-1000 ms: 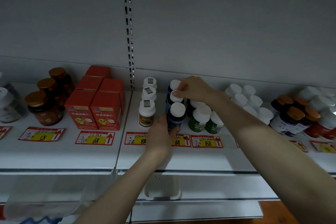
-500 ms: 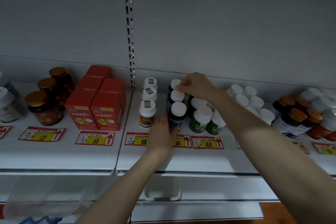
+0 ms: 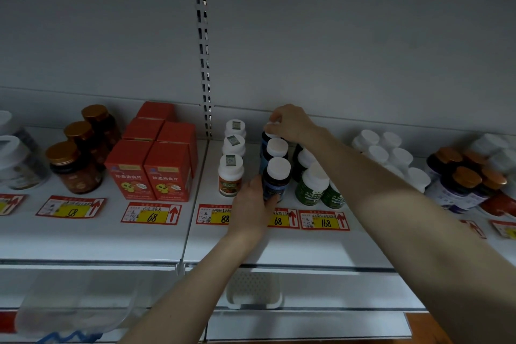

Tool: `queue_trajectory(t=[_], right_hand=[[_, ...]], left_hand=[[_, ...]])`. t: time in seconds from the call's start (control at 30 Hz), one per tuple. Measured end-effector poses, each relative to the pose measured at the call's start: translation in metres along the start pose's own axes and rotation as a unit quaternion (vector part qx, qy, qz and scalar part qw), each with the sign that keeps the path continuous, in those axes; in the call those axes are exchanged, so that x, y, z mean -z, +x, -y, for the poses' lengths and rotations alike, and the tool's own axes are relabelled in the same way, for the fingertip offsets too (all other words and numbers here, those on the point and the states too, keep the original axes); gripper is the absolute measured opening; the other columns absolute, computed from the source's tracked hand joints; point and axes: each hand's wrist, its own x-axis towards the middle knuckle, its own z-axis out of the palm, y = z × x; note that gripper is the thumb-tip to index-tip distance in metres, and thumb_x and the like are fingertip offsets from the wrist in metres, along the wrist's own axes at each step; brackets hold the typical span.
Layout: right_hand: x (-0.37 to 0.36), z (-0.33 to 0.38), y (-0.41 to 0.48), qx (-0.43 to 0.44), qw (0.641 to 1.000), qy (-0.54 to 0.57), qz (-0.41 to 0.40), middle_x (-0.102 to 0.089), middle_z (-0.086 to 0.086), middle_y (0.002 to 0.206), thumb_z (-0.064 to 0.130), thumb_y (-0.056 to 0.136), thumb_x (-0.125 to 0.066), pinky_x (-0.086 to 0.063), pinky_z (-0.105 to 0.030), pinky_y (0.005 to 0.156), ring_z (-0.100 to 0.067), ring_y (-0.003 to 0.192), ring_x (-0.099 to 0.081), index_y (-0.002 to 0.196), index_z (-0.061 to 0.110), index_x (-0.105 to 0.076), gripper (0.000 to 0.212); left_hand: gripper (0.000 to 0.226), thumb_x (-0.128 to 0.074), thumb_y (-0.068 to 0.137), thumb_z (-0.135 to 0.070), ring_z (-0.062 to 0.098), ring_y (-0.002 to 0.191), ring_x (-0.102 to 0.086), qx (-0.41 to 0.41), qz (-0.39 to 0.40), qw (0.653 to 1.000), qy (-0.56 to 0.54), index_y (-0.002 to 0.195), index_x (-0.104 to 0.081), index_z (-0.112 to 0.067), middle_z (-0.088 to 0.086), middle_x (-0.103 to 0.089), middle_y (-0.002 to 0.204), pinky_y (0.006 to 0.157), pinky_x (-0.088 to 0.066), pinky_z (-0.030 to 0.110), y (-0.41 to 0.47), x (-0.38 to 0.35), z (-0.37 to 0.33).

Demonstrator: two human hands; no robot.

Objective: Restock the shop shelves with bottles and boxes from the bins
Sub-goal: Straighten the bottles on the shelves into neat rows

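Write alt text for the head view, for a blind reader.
A person's left hand holds the front dark bottle of a row on a white shelf; the right hand pinches the cap of the rear bottle. Red boxes stand left.

The left hand (image 3: 252, 204) grips the front bottle (image 3: 276, 179) of a three-deep file on the shelf (image 3: 307, 246). The right hand (image 3: 293, 123) pinches the cap of the rear bottle (image 3: 272, 127) straight behind it, with the middle bottle (image 3: 277, 148) between the two grips. Just left of the grips stands a neighbouring file of bottles (image 3: 231, 173), then boxes (image 3: 152, 170) and jars (image 3: 74, 167) farther left; just right stands a pair of bottles (image 3: 311, 184), a cluster of bottles (image 3: 391, 153) lies beyond the right forearm, and price tags (image 3: 324, 220) lie in front.
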Motion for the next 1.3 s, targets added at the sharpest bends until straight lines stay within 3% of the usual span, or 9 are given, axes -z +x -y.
queue_trajectory(t=[0.23,0.37,0.5,0.63,0.77,0.97,1.07,1.2,1.3], right_hand=[[0.005,0.0,-0.012,-0.015,1.0,0.018,-0.008,-0.054,-0.022,0.126,0.028,0.091,-0.055,-0.04,-0.036,0.096,-0.032,0.114,-0.051,0.121,-0.006,-0.053,0.045],[0.025,-0.01,-0.033,-0.017,0.995,0.046,-0.092,-0.055,-0.012,0.127,0.028,0.093,-0.051,-0.027,-0.011,0.073,-0.023,0.115,-0.05,0.119,0.002,-0.055,0.037],[0.046,-0.027,-0.068,-0.02,0.982,0.051,-0.178,-0.065,-0.012,0.108,0.019,0.093,-0.051,-0.032,-0.012,0.066,-0.02,0.097,-0.057,0.101,-0.003,-0.065,0.027],[0.045,-0.047,-0.107,-0.075,0.973,0.056,-0.213,-0.059,0.002,0.075,0.015,0.09,-0.051,-0.032,-0.009,0.055,-0.014,0.076,-0.05,0.071,0.012,-0.06,0.021],[0.037,-0.062,-0.132,-0.095,0.967,0.077,-0.225,-0.069,-0.014,0.092,0.015,0.09,-0.053,-0.039,-0.021,0.063,-0.024,0.081,-0.06,0.09,-0.001,-0.066,0.02],[0.045,-0.083,-0.155,-0.055,0.988,0.083,-0.116,-0.068,-0.01,0.098,0.019,0.09,-0.057,-0.045,-0.031,0.078,-0.02,0.086,-0.059,0.095,0.005,-0.066,0.018],[0.052,-0.095,-0.155,-0.021,0.998,0.053,-0.037,-0.061,0.004,0.106,0.022,0.088,-0.061,-0.039,-0.021,0.079,-0.01,0.094,-0.054,0.108,0.012,-0.065,0.023],[0.05,-0.103,-0.146,0.021,0.998,0.034,0.041,-0.051,0.015,0.09,0.026,0.086,-0.063,-0.033,-0.023,0.078,-0.001,0.078,-0.047,0.091,0.033,-0.059,0.01],[0.048,-0.103,-0.14,0.045,0.997,0.009,0.064,-0.056,0.0,0.112,0.026,0.086,-0.063,-0.04,-0.023,0.082,-0.011,0.095,-0.051,0.124,0.015,-0.054,0.041]], left_hand=[[0.036,-0.061,0.088,-0.021,0.023,0.105,-0.055,-0.007,-0.007,1.0,-0.005,0.119,-0.053,-0.004,0.012,-0.06,0.113,0.079,-0.04,0.023,0.0,-0.001,0.001],[0.039,-0.061,0.088,-0.024,0.025,0.105,-0.055,-0.004,0.002,1.0,-0.019,0.12,-0.052,-0.004,0.013,-0.059,0.115,0.081,-0.045,0.029,-0.004,-0.001,0.002],[0.044,-0.065,0.085,-0.02,0.029,0.098,-0.056,-0.067,-0.023,0.998,-0.006,0.123,-0.051,-0.001,0.017,-0.058,0.11,0.07,-0.041,0.027,-0.022,0.008,0.001],[0.043,-0.067,0.081,-0.015,0.035,0.086,-0.063,-0.16,-0.035,0.986,0.009,0.116,-0.055,0.008,0.023,-0.063,0.099,0.07,-0.044,0.027,-0.041,0.019,-0.001],[0.049,-0.044,0.081,-0.031,0.035,0.076,-0.065,-0.201,0.013,0.979,0.021,0.105,-0.061,0.008,0.023,-0.064,0.089,0.06,-0.053,0.033,-0.042,0.023,-0.015],[0.039,-0.056,0.083,-0.023,0.035,0.085,-0.065,-0.276,0.021,0.959,0.067,0.111,-0.061,0.005,0.022,-0.065,0.101,0.067,-0.051,0.035,-0.023,0.026,-0.043],[0.039,-0.059,0.088,-0.015,0.035,0.111,-0.054,-0.27,0.029,0.958,0.094,0.123,-0.055,0.002,0.02,-0.056,0.123,0.085,-0.044,0.037,0.001,0.021,-0.062],[0.041,-0.064,0.086,-0.022,0.035,0.108,-0.049,-0.257,0.055,0.948,0.182,0.119,-0.056,0.002,0.019,-0.054,0.117,0.088,-0.04,0.039,0.022,0.011,-0.069],[0.039,-0.063,0.086,-0.026,0.035,0.104,-0.051,-0.235,0.071,0.947,0.208,0.112,-0.06,0.002,0.019,-0.056,0.112,0.086,-0.042,0.044,0.028,0.006,-0.071]])
